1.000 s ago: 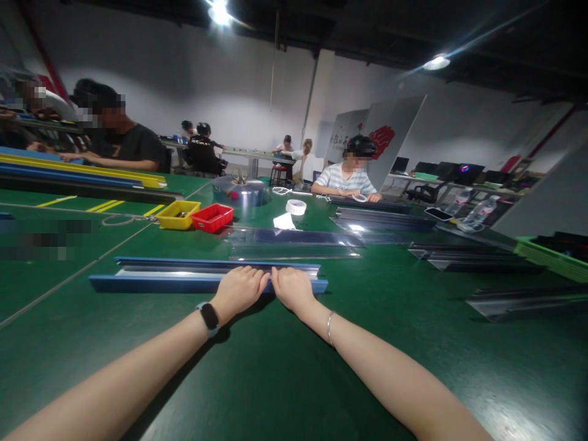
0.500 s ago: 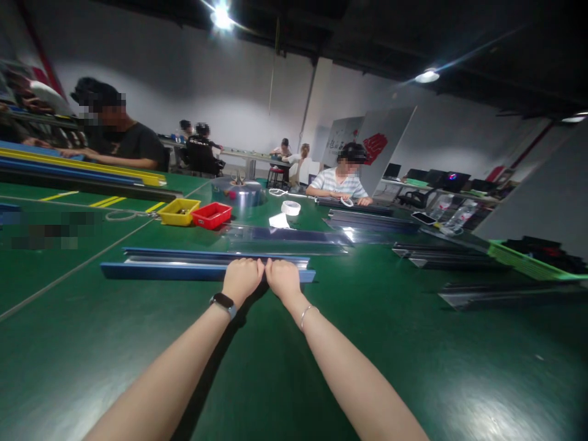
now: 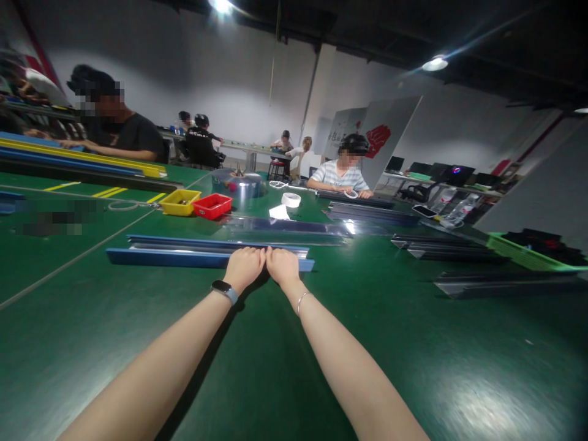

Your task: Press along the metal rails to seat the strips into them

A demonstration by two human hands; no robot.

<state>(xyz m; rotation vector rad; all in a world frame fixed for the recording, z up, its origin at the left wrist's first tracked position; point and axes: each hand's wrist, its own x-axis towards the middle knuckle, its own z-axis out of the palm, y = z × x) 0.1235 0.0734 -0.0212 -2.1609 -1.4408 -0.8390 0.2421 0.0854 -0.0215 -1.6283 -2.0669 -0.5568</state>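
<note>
A long blue channel-shaped profile [image 3: 169, 258] lies crosswise on the green table, with a pale shiny strip along its inside. My left hand [image 3: 245, 268] is closed over the profile right of its middle, a watch on that wrist. Beside it, thumbs touching or nearly so, my right hand [image 3: 282, 267] is closed over the profile close to its right end. The fingertips of both hands are hidden behind the knuckles. Just beyond the profile lie clear plastic strips [image 3: 285, 229].
Past the profile stand a yellow bin [image 3: 180, 203] with small parts, a red bin [image 3: 212, 206] and a white tape roll [image 3: 291, 199]. Dark profiles [image 3: 509, 284] and a green basket [image 3: 519, 252] are at right. Co-workers sit across the table and at left.
The view has tilted slightly, so the scene sits a little higher in the picture. Both hands stay closed at about the same place on the blue profile.
</note>
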